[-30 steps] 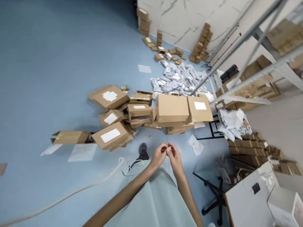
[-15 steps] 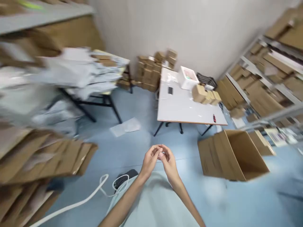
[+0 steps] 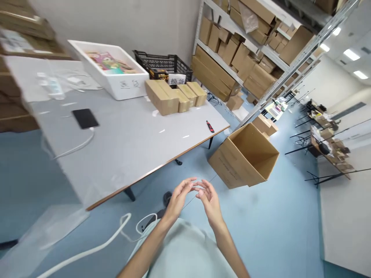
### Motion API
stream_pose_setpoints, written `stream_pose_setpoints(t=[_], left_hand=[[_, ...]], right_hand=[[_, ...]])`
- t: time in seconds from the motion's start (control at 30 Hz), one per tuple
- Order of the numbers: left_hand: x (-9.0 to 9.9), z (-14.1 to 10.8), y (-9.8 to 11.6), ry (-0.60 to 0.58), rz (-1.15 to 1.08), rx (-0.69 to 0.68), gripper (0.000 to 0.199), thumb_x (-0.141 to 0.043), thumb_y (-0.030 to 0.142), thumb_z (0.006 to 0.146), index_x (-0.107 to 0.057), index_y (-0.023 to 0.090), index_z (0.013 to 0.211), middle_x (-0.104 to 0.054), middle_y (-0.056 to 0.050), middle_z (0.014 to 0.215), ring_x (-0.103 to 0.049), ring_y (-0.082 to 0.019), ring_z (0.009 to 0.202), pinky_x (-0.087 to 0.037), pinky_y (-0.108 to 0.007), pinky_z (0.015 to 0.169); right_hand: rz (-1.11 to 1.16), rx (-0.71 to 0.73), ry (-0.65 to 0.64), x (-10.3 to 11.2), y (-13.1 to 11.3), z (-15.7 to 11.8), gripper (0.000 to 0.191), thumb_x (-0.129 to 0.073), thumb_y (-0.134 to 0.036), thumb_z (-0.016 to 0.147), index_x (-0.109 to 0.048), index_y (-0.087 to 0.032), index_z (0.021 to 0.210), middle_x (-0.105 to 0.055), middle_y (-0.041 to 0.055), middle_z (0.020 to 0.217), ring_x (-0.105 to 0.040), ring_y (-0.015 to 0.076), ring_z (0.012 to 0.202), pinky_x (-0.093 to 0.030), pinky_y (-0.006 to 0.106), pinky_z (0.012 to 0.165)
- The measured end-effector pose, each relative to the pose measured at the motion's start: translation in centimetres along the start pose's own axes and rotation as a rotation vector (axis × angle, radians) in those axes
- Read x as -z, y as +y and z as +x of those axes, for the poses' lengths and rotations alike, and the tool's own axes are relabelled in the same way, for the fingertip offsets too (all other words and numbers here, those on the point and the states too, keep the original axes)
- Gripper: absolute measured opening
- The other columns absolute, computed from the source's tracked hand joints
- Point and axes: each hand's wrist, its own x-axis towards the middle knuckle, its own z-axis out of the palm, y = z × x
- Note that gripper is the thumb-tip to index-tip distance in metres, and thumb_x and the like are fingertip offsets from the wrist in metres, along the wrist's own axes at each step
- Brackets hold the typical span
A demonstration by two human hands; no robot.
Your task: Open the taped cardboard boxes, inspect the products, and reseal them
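My left hand (image 3: 179, 197) and my right hand (image 3: 211, 201) are raised in front of my body, above the floor. Their curved fingers point toward each other, with fingertips close together or touching. Nothing shows between them, and both hands are open. Just beyond and to the left is a grey-topped table (image 3: 121, 154). A large cardboard box (image 3: 232, 166) with an open top stands on the floor to the right of my hands. On the table lie a black phone (image 3: 85, 118) with a white cable and a red-and-black utility knife (image 3: 210, 126).
A white bin (image 3: 127, 83) of mixed items, a black crate (image 3: 162, 63) and several small cardboard boxes (image 3: 162, 98) stand along the table's back. Metal shelving (image 3: 220, 58) full of cartons rises behind. A thick white cable (image 3: 95, 249) curves at lower left; plastic sheeting (image 3: 55, 227) lies beside the table.
My view has turned right and come nearer the table; the left-hand shelves and paper stacks are out of sight. My hands have moved slightly apart and their fingers have loosened.
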Motion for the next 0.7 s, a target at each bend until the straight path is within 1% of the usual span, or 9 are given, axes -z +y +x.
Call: stream_pose_setpoints(t=[0.1, 0.2, 0.27, 0.33, 0.4, 0.47, 0.57, 0.63, 0.7], left_hand=[[-1.1, 6.9, 2.6, -0.067, -0.023, -0.020, 0.055, -0.084, 0.069, 0.090, -0.082, 0.022, 0.119, -0.080, -0.016, 0.143, -0.080, -0.037, 0.127, -0.064, -0.051, 0.114], [-1.3, 12.8, 5.3, -0.075, -0.007, -0.054, 0.048, -0.082, 0.062, 0.092, -0.084, 0.023, 0.121, -0.082, -0.015, 0.140, -0.080, -0.037, 0.128, -0.063, -0.052, 0.114], [-0.9, 16.4, 6.8, -0.056, 0.016, -0.082, 0.039, -0.079, 0.059, 0.095, -0.086, 0.024, 0.112, -0.084, -0.014, 0.136, -0.079, -0.036, 0.128, -0.062, -0.052, 0.116], [-0.4, 20.0, 7.8, -0.016, 0.040, -0.112, 0.033, -0.080, 0.056, 0.094, -0.086, 0.024, 0.100, -0.084, -0.013, 0.133, -0.077, -0.036, 0.130, -0.061, -0.052, 0.118], [0.0, 23.9, 8.5, 0.043, 0.061, -0.132, 0.030, -0.080, 0.054, 0.093, -0.085, 0.024, 0.093, -0.085, -0.013, 0.128, -0.076, -0.036, 0.132, -0.058, -0.052, 0.121], [0.4, 28.0, 9.1, 0.115, 0.066, -0.135, 0.029, -0.080, 0.053, 0.092, -0.084, 0.024, 0.091, -0.085, -0.013, 0.124, -0.075, -0.036, 0.132, -0.057, -0.053, 0.123], [0.3, 34.7, 10.3, 0.231, 0.042, -0.135, 0.031, -0.079, 0.054, 0.091, -0.085, 0.024, 0.091, -0.085, -0.014, 0.126, -0.074, -0.037, 0.134, -0.059, -0.052, 0.119], [-0.1, 39.1, 11.4, 0.331, 0.030, -0.125, 0.034, -0.081, 0.056, 0.088, -0.086, 0.023, 0.096, -0.085, -0.014, 0.125, -0.076, -0.036, 0.129, -0.060, -0.052, 0.116], [-0.9, 43.3, 12.8, 0.431, 0.020, -0.115, 0.039, -0.083, 0.059, 0.085, -0.087, 0.023, 0.099, -0.086, -0.014, 0.125, -0.078, -0.035, 0.122, -0.060, -0.052, 0.115]], right_hand=[[-0.075, 0.017, 0.091, 0.9, -1.8, 6.5, 0.073, -0.098, -0.065, 0.088, -0.075, -0.027, 0.147, -0.079, 0.0172, 0.153, -0.079, 0.0353, 0.137, -0.067, 0.054, 0.117], [-0.129, 0.040, 0.174, 1.2, -3.0, 13.4, 0.077, -0.097, -0.067, 0.087, -0.074, -0.027, 0.149, -0.075, 0.0195, 0.158, -0.075, 0.0368, 0.143, -0.064, 0.056, 0.120], [-0.136, 0.041, 0.192, 1.0, -3.4, 18.0, 0.081, -0.096, -0.069, 0.086, -0.073, -0.025, 0.149, -0.074, 0.0209, 0.158, -0.075, 0.0371, 0.144, -0.061, 0.058, 0.123], [-0.136, 0.029, 0.174, 0.6, -3.6, 22.8, 0.083, -0.095, -0.070, 0.086, -0.072, -0.023, 0.150, -0.073, 0.0222, 0.159, -0.074, 0.0368, 0.144, -0.060, 0.058, 0.125], [-0.142, 0.019, 0.146, 0.2, -3.4, 28.1, 0.085, -0.095, -0.071, 0.086, -0.071, -0.021, 0.150, -0.072, 0.0235, 0.160, -0.073, 0.0363, 0.145, -0.059, 0.057, 0.125], [-0.154, 0.018, 0.116, -0.3, -3.0, 34.2, 0.087, -0.094, -0.073, 0.084, -0.070, -0.020, 0.149, -0.072, 0.0249, 0.159, -0.073, 0.0362, 0.145, -0.060, 0.056, 0.123], [-0.205, 0.022, 0.050, -1.3, -2.1, 44.7, 0.091, -0.093, -0.076, 0.080, -0.069, -0.019, 0.148, -0.069, 0.0262, 0.160, -0.072, 0.0372, 0.143, -0.061, 0.057, 0.121], [-0.276, 0.044, -0.007, -2.2, -1.9, 52.1, 0.092, -0.088, -0.077, 0.082, -0.067, -0.019, 0.150, -0.067, 0.0272, 0.163, -0.070, 0.0386, 0.144, -0.060, 0.058, 0.121], [-0.387, 0.103, -0.076, -3.3, -2.4, 59.4, 0.088, -0.083, -0.074, 0.087, -0.065, -0.018, 0.153, -0.064, 0.0275, 0.165, -0.067, 0.0393, 0.148, -0.057, 0.059, 0.124]])
